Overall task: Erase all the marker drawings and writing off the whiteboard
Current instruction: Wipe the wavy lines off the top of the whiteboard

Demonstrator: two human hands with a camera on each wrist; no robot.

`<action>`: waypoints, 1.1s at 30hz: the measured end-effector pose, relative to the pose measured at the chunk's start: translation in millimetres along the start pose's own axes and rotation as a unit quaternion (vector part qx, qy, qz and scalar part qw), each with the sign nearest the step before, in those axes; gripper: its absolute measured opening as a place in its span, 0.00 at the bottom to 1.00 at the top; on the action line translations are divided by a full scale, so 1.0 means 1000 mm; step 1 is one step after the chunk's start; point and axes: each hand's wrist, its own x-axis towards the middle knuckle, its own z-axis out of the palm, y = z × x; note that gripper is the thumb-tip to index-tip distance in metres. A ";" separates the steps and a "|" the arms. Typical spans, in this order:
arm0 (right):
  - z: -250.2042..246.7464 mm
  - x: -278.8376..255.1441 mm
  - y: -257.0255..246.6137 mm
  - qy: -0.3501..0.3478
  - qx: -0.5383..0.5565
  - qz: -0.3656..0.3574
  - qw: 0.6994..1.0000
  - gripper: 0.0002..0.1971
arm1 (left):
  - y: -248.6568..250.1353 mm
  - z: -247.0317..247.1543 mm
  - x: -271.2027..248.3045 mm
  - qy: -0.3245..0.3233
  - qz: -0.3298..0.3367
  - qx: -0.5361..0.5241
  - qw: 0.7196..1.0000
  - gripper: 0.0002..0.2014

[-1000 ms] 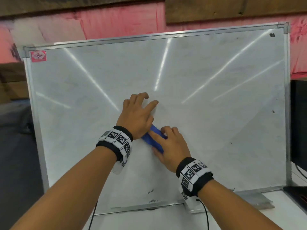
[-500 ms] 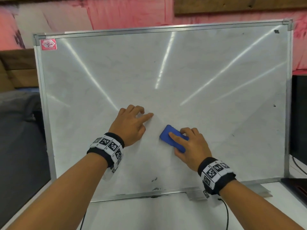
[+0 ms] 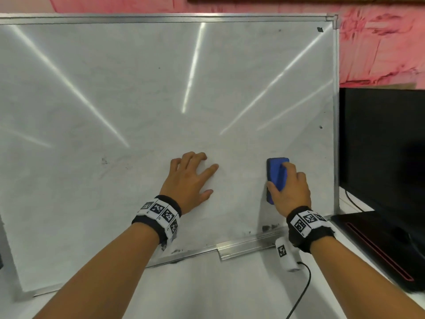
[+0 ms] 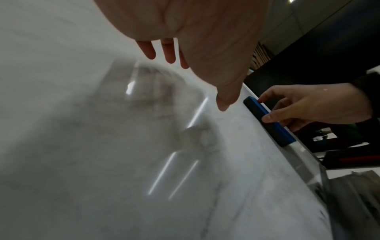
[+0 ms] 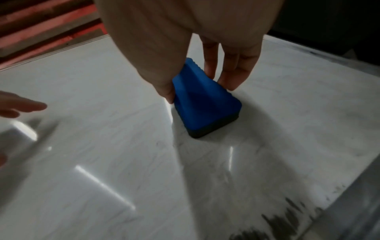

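A large whiteboard in a metal frame leans upright in front of me, mostly wiped to a grey haze. My right hand grips a blue eraser and holds it flat against the board's lower right; thumb and fingers pinch its sides. My left hand rests on the board at lower centre with fingers spread. Dark marker smudges remain by the bottom edge, below the eraser, also seen as smudges. Small dark marks sit at the upper right corner and at the left.
A black monitor stands just right of the board, with a dark laptop-like base on the white table. A black cable runs from my right wrist. A pink wall is behind.
My right hand has slid the eraser to the right, away from my left hand, and turned it upright. The view has shifted right along the board.
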 end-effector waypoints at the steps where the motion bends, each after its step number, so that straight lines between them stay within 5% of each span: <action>1: 0.000 0.000 0.000 -0.001 0.000 0.006 1.000 0.33 | 0.007 0.003 0.001 0.000 0.008 -0.001 1.000 0.34; 6: 0.002 -0.013 0.001 -0.031 -0.005 -0.002 0.999 0.35 | 0.029 0.013 0.000 0.000 0.032 -0.012 0.999 0.34; 15: 0.006 -0.046 0.014 -0.189 -0.081 -0.036 0.978 0.29 | 0.058 0.033 -0.013 -0.038 0.064 -0.045 0.996 0.35; 18: 0.005 -0.050 0.018 -0.255 -0.144 -0.111 0.950 0.25 | 0.072 0.040 -0.016 -0.083 0.070 -0.104 0.989 0.37; 22: 0.008 -0.052 0.020 -0.301 -0.197 -0.176 0.916 0.20 | 0.096 0.049 -0.021 -0.170 0.064 -0.215 0.960 0.28; 28: 0.016 -0.056 0.025 -0.369 -0.200 -0.165 0.893 0.13 | 0.122 0.067 -0.032 -0.237 0.064 -0.257 0.935 0.21; 33: 0.021 -0.054 0.028 -0.384 -0.159 -0.159 0.896 0.19 | 0.133 0.079 -0.040 -0.252 0.059 -0.270 0.927 0.19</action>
